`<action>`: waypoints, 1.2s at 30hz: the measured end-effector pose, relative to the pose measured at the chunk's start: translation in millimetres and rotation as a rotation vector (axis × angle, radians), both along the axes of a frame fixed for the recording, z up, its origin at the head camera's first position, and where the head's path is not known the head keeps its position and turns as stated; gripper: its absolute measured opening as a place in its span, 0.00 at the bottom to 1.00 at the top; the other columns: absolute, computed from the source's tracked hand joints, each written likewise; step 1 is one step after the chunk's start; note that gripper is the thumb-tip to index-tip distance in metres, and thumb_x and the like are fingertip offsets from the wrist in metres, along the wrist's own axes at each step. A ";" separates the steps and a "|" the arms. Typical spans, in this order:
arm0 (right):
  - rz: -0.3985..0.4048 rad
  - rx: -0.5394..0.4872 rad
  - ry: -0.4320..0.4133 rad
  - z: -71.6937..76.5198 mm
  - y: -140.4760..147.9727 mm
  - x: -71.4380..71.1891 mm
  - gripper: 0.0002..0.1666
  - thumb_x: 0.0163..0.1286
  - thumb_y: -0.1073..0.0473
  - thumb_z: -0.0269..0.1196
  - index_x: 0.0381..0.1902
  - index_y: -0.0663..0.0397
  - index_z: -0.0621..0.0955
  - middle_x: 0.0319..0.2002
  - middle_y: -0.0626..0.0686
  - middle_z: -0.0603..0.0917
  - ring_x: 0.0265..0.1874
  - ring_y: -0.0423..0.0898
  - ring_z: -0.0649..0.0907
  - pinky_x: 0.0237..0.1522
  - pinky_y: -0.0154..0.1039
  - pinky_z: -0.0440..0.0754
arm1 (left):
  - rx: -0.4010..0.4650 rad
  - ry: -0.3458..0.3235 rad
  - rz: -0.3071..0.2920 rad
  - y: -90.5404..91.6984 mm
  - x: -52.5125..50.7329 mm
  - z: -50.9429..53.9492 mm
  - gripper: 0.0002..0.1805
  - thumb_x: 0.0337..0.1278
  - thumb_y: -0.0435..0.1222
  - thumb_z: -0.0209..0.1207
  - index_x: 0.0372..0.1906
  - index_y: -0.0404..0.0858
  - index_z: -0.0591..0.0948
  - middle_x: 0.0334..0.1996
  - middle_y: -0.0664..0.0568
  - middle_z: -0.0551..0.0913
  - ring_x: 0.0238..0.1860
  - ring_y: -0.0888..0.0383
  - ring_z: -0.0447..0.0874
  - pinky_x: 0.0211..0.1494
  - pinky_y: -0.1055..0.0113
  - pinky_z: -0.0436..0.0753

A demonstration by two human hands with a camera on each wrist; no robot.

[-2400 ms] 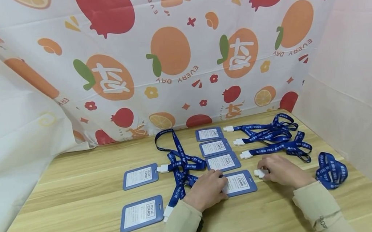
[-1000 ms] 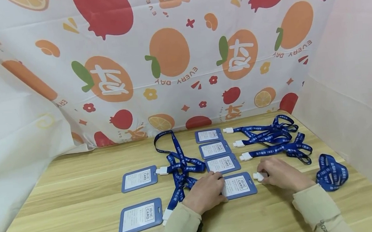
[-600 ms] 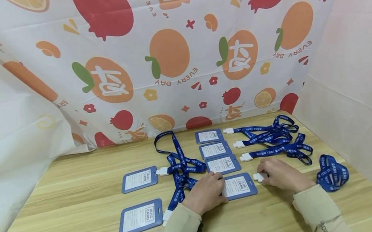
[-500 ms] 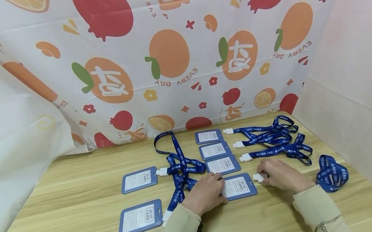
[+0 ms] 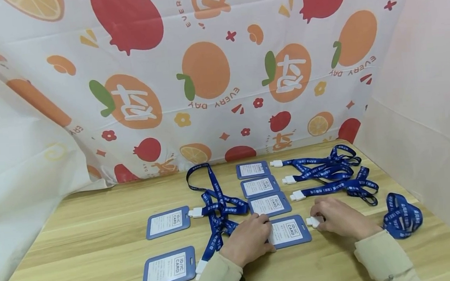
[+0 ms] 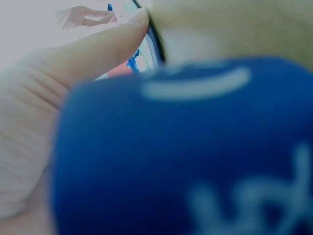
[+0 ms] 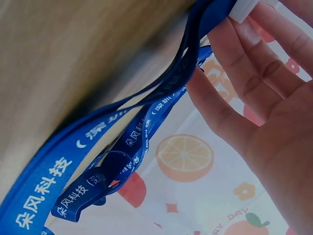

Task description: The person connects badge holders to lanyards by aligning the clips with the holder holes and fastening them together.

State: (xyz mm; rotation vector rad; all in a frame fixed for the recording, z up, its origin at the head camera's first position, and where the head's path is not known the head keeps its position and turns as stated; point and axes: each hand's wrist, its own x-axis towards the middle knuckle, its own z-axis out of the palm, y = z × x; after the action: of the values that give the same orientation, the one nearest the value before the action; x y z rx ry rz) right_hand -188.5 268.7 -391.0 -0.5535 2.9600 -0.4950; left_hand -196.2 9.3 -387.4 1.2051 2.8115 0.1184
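- Both hands were busy at the near end of the right-hand column of badges on the wooden bench (image 5: 98, 243).
- The left hand (image 5: 248, 240) held the near card holder (image 5: 289, 231) by its left end, thumb at the near edge and fingers bent at the far side; the holder lay flat, slot end to the right.
- The right hand (image 5: 340, 217) pinched a white clip (image 5: 313, 222) between thumb and fingers, just beside that slot and apart from it.
- In the right wrist view, a blue strap (image 7: 41, 196) ran from near the clip, below the fingers; in the head view, a looped blue bundle (image 5: 402, 215) lay right of the right hand.
- Beyond the near card holder lay three more holders (image 5: 270, 204) in a column, each with a white-ended lanyard (image 5: 328, 189) to its right, the clips apart from the slots.
- Left of the left hand lay two other holders (image 5: 168, 269), with crossed blue lanyards (image 5: 216, 211) beside them; whether those clips were fastened could not be told.
- A blurred blue band (image 6: 181, 147) covered much of the left wrist view, partly hiding the left hand.
- A fruit-printed cloth (image 5: 239, 20) hung behind the bench.
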 end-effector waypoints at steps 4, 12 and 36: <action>0.004 -0.005 -0.002 -0.2 0.5 0.1 0.15 0.53 0.67 0.77 0.40 0.60 0.88 0.34 0.46 0.81 0.34 0.43 0.80 0.40 0.43 0.84 | -0.002 0.004 0.002 0.4 0.0 -0.1 0.24 0.53 0.49 0.73 0.52 0.40 0.87 0.53 0.53 0.83 0.49 0.59 0.79 0.55 0.67 0.80; 0.012 -0.012 -0.008 -0.8 1.1 1.4 0.15 0.53 0.67 0.77 0.40 0.58 0.88 0.34 0.45 0.80 0.33 0.42 0.79 0.40 0.42 0.84 | 0.004 0.001 0.000 0.7 0.0 -0.6 0.24 0.53 0.49 0.74 0.51 0.40 0.88 0.53 0.53 0.84 0.49 0.59 0.79 0.55 0.67 0.81; 0.006 -0.020 -0.032 -1.3 -1.6 0.1 0.15 0.53 0.69 0.76 0.40 0.56 0.88 0.36 0.46 0.81 0.36 0.44 0.80 0.44 0.47 0.84 | 0.000 0.011 -0.008 0.1 0.5 0.1 0.23 0.53 0.49 0.74 0.50 0.40 0.88 0.52 0.53 0.84 0.47 0.60 0.79 0.53 0.68 0.81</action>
State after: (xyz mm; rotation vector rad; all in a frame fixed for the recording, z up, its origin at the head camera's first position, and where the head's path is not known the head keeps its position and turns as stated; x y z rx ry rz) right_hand -188.4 267.0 -392.3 -0.5502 2.9253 -0.5287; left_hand -195.6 9.4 -387.4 1.2198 2.8158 0.1123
